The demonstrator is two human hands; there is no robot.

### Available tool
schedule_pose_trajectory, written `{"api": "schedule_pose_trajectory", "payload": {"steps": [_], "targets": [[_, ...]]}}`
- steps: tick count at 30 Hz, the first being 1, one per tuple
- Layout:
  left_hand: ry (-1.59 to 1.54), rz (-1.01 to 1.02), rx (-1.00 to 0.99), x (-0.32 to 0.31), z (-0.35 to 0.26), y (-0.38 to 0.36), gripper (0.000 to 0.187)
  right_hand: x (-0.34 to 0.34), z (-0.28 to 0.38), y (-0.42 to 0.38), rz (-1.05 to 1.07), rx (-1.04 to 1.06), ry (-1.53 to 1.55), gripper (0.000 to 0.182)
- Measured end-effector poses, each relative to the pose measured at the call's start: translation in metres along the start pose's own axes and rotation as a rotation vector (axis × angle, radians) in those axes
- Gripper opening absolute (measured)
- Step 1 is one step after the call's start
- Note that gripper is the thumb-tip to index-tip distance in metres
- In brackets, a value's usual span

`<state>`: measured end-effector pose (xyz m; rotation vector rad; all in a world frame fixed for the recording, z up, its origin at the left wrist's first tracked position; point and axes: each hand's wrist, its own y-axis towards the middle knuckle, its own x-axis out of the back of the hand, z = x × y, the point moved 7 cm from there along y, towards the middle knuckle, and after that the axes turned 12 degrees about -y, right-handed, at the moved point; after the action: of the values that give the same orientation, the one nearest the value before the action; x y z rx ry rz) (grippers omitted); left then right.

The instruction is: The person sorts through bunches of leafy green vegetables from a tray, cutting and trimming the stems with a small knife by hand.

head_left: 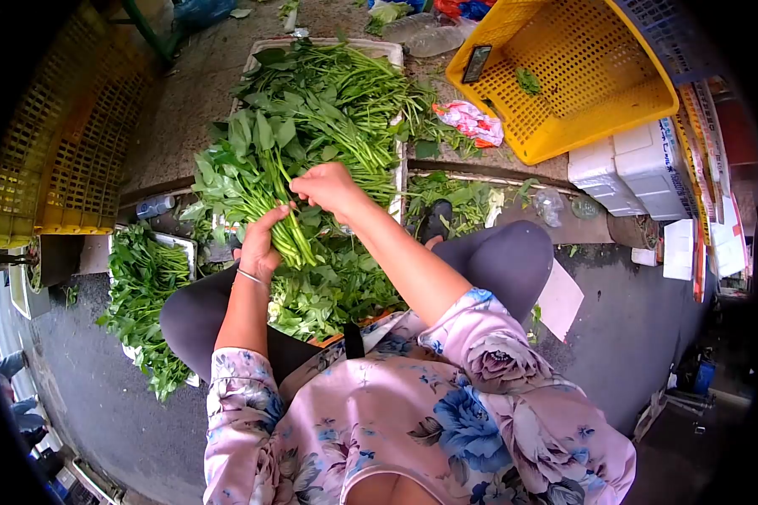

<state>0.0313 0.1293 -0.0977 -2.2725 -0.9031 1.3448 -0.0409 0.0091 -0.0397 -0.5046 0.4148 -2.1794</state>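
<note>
My left hand (pixel 264 237) is closed around a bunch of leafy green stems (pixel 253 198), its leaves pointing away from me and the cut ends toward my lap. At the bunch's right side, my right hand (pixel 324 187) pinches a green stem (pixel 280 164) between thumb and fingers. Just beyond both hands, a white foam box (pixel 398 168) holds a heap of the same long-stemmed greens (pixel 337 93). More loose leaves (pixel 337 282) lie below my hands, between my knees.
A yellow crate (pixel 598 76) with a phone (pixel 477 64) against its side stands at upper right, beside white foam boxes (pixel 648 164). Another yellow crate (pixel 84 143) is at left. Bundled greens (pixel 143 286) lie by my left knee. A red-and-white plastic bag (pixel 472 122) rests near the foam box.
</note>
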Motion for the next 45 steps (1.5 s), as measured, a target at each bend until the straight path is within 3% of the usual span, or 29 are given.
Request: {"api": "schedule_pose_trajectory", "payload": {"steps": [3,5,13,16,19,20,23,27,30,33,37,39,42,45], "targets": [[0.025,-0.029,-0.056,-0.001,0.000,-0.001,0.020,-0.004,-0.010,-0.027,0.071,-0.055,0.039,0.014],[-0.042,-0.046,-0.033,-0.004,-0.003,-0.002,0.022,-0.016,-0.021,-0.035,0.120,0.014,0.016,0.014],[-0.130,-0.041,-0.053,-0.005,-0.004,-0.005,0.021,-0.014,-0.038,-0.049,0.043,0.024,-0.120,0.013],[-0.057,-0.025,-0.057,0.004,-0.002,0.000,0.021,-0.025,-0.026,-0.050,0.093,0.255,-0.247,0.018],[-0.030,-0.033,-0.046,0.002,-0.004,-0.003,0.017,-0.026,-0.021,-0.059,0.233,0.084,-0.009,0.026],[-0.051,-0.037,-0.031,-0.002,-0.004,-0.006,0.015,-0.019,-0.035,-0.048,0.088,0.070,0.047,0.036],[-0.068,-0.055,-0.024,-0.002,-0.004,-0.007,0.014,-0.006,-0.077,-0.013,-0.214,0.139,-0.087,0.033],[-0.091,-0.021,-0.010,-0.004,-0.003,-0.008,0.015,-0.022,-0.075,-0.016,-0.126,0.124,-0.296,0.037],[-0.138,-0.018,0.027,-0.007,0.000,-0.011,0.018,-0.044,-0.079,-0.022,0.126,-0.138,0.121,0.044],[-0.167,-0.010,0.061,-0.001,0.001,-0.005,0.020,-0.045,-0.085,-0.022,0.209,-0.200,0.245,0.048],[-0.135,-0.014,0.058,0.003,0.003,-0.002,0.018,-0.029,-0.058,-0.034,0.178,-0.091,0.304,0.055],[-0.016,0.018,0.009,-0.003,-0.002,-0.004,0.017,-0.026,-0.053,-0.036,0.111,-0.081,0.250,0.046],[0.035,0.001,-0.062,0.003,-0.001,0.001,0.016,-0.028,-0.036,-0.031,-0.048,0.262,-0.155,0.025],[0.041,0.025,-0.099,0.003,-0.001,-0.001,0.017,-0.032,-0.033,-0.039,-0.098,0.267,-0.406,0.027]]}}
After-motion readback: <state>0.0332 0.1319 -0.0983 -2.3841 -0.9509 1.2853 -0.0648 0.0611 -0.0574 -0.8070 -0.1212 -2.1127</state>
